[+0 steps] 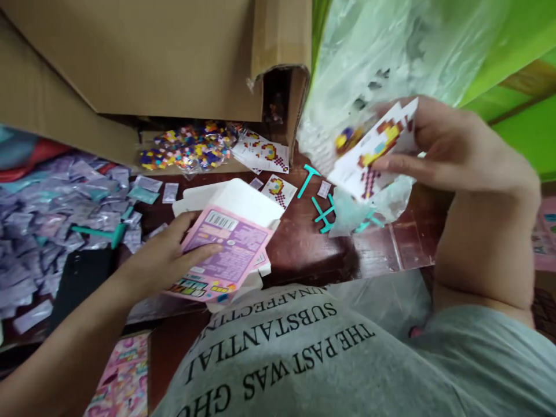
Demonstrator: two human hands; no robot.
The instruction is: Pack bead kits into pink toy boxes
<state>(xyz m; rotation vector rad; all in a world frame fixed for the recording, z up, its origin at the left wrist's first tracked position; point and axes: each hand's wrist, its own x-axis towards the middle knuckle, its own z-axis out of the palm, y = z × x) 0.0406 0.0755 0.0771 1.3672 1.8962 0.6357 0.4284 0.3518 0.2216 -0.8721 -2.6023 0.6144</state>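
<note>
My left hand grips a pink and purple printed carton, thumb across its back panel with the barcode. The carton's white flaps stand unfolded at its far end. At the right, my right hand pinches white leaflets with a pixel picture in yellow and dark red. Just beyond the leaflets, a small blurred bundle of yellow and blue bits shows; whether my fingers hold it too I cannot tell. Under that hand lie a clear bag and turquoise plastic sticks.
Many small lilac sachets are heaped at the left, beside a black phone. A cardboard box at the back holds bags of colourful beads and more leaflets. A large clear plastic bag rises at the back right.
</note>
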